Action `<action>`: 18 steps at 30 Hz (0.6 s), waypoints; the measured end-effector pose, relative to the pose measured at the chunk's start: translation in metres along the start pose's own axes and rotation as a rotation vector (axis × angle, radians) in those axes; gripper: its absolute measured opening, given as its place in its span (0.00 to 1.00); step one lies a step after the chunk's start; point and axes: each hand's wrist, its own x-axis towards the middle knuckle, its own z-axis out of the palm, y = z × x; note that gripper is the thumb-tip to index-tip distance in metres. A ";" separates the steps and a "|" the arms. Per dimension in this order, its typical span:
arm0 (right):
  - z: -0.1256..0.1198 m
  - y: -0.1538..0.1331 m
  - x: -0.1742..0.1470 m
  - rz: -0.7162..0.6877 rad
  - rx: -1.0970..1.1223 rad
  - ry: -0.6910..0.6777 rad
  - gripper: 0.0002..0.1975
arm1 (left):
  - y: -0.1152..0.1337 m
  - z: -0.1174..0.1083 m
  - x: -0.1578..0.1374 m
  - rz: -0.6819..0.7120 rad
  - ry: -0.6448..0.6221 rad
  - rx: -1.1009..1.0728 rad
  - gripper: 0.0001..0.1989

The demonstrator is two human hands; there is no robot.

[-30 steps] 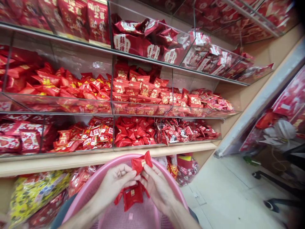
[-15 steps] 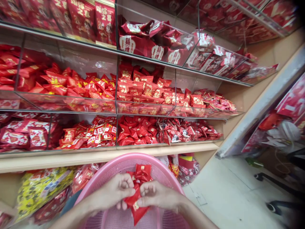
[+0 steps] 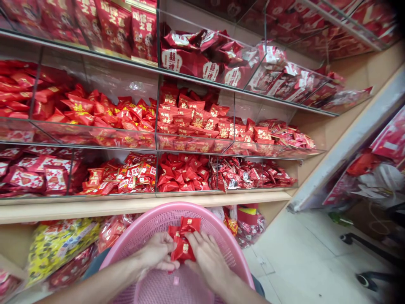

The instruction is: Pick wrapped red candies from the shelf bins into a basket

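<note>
Both hands are inside the pink basket (image 3: 221,242), low centre of the head view, working a small cluster of red packets (image 3: 182,236). Left hand (image 3: 158,252) has fingers curled around the left side of the cluster, thumb and fingertips pinching the lower packet's edge. Right hand (image 3: 207,257) has fingers extended onto the right side of the same packet, grasping it from the opposite edge. So both are closed on the packets, neither released. The packets sit just above the basket's mesh floor, toward its far rim; can't tell if the lowest one touches the mesh. One more packet sticks up behind the held one, at the far side of the cluster. Handling judgement: these look like light, soft foil or plastic pillow wraps, glossy, so likely slippery and crinkly, with contents probably small and not very fragile. Best hold is a pinch on the crimped end seams or flat across the two faces; gripping the puffed middle would probably let it slide. Behind the basket: glass-fronted shelves (image 3: 152,145) packed with red packets in divided bins, a wooden ledge (image 3: 142,204) under the lowest bin, and yellow bags (image 3: 53,247) below it at left.
</note>
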 end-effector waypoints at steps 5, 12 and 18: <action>0.004 0.000 0.002 -0.042 -0.137 0.033 0.19 | -0.004 0.005 0.006 -0.034 0.061 0.198 0.07; 0.007 -0.003 0.002 -0.018 -0.221 0.002 0.19 | -0.011 0.012 0.016 -0.025 0.107 0.208 0.08; 0.017 0.000 0.004 -0.041 -0.245 0.013 0.18 | -0.005 0.009 0.004 -0.059 0.095 0.197 0.10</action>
